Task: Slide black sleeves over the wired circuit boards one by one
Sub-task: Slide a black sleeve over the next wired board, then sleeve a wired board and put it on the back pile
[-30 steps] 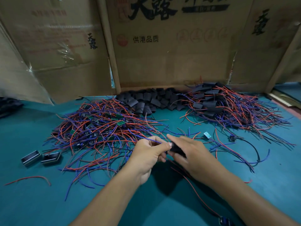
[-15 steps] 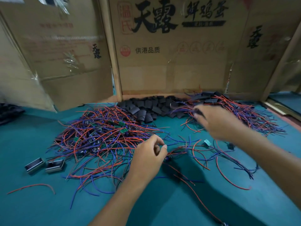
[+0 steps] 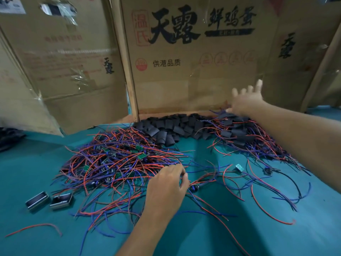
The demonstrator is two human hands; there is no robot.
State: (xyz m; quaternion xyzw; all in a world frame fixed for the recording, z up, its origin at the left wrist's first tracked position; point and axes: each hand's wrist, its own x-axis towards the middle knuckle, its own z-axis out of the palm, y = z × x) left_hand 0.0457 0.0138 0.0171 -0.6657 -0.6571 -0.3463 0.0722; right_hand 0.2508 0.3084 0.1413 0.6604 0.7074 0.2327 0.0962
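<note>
A tangle of small green circuit boards with red and blue wires (image 3: 118, 163) lies left of centre on the teal table. Behind it sits a heap of loose black sleeves (image 3: 171, 128). At the back right is a pile of sleeved boards with wires (image 3: 245, 137). My left hand (image 3: 168, 187) rests at the near edge of the tangle, fingers curled onto wires beside a small dark part (image 3: 193, 187); whether they pinch a wire I cannot tell. My right hand (image 3: 245, 100) hovers blurred over the back of the sleeved pile, fingers spread, holding nothing.
Cardboard boxes (image 3: 184, 61) wall off the back of the table. Two small metal-edged cases (image 3: 49, 200) lie at the left. A lone green board (image 3: 239, 168) and loose wires (image 3: 267, 196) lie on the right side. A stray red wire (image 3: 35, 228) is near the front left.
My right hand carried the sleeved board from the centre to the back-right pile and opened empty above it. My left hand let go and dropped onto the wires.
</note>
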